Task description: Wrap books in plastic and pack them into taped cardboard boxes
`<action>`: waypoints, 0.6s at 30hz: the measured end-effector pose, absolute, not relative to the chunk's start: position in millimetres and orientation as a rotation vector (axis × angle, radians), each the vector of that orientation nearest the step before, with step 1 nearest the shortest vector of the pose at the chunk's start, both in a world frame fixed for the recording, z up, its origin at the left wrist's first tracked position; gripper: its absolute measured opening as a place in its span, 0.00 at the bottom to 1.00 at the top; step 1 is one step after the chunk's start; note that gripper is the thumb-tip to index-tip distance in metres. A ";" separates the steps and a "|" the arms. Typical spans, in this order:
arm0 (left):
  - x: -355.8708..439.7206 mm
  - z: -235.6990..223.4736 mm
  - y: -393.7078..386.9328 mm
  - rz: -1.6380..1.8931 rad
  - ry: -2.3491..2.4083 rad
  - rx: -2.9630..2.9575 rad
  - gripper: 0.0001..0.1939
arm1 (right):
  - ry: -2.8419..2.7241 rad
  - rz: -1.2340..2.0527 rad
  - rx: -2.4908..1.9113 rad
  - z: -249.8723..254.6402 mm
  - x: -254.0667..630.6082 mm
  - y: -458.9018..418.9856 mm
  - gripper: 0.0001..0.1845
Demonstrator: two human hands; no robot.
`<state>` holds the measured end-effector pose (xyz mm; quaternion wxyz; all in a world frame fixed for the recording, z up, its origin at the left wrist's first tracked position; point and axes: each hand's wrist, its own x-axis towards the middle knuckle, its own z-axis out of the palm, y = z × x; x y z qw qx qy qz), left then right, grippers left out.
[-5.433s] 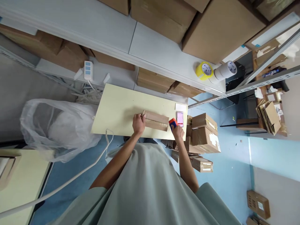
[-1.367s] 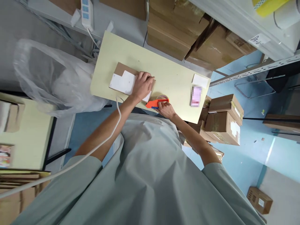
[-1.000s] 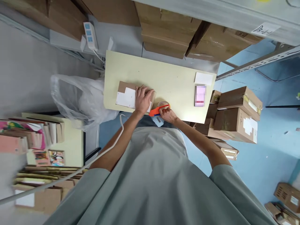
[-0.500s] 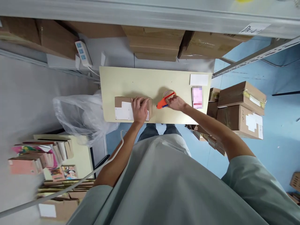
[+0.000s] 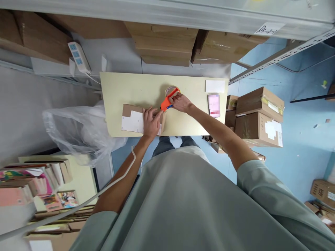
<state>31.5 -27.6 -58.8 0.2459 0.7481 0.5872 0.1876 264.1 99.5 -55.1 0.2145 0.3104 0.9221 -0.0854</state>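
Box (image 5: 136, 120) beneath outspread left hand (image 5: 151, 124), orange tape dispenser (image 5: 165, 104) gripped in right hand (image 5: 180, 101), near box's corner

The left hand (image 5: 151, 122) partly hides the carton (image 5: 133, 118).

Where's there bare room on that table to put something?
Bare tabletop lies beyond the box, left of the tape dispenser, and between dispenser and phone. Crowded at the box's right end: left hand, right hand, dispenser.
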 end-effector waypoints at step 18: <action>23.6 -24.2 -22.0 0.156 2.130 1.684 0.34 | 2.682 -0.626 0.700 -60.7 199.4 -55.8 0.24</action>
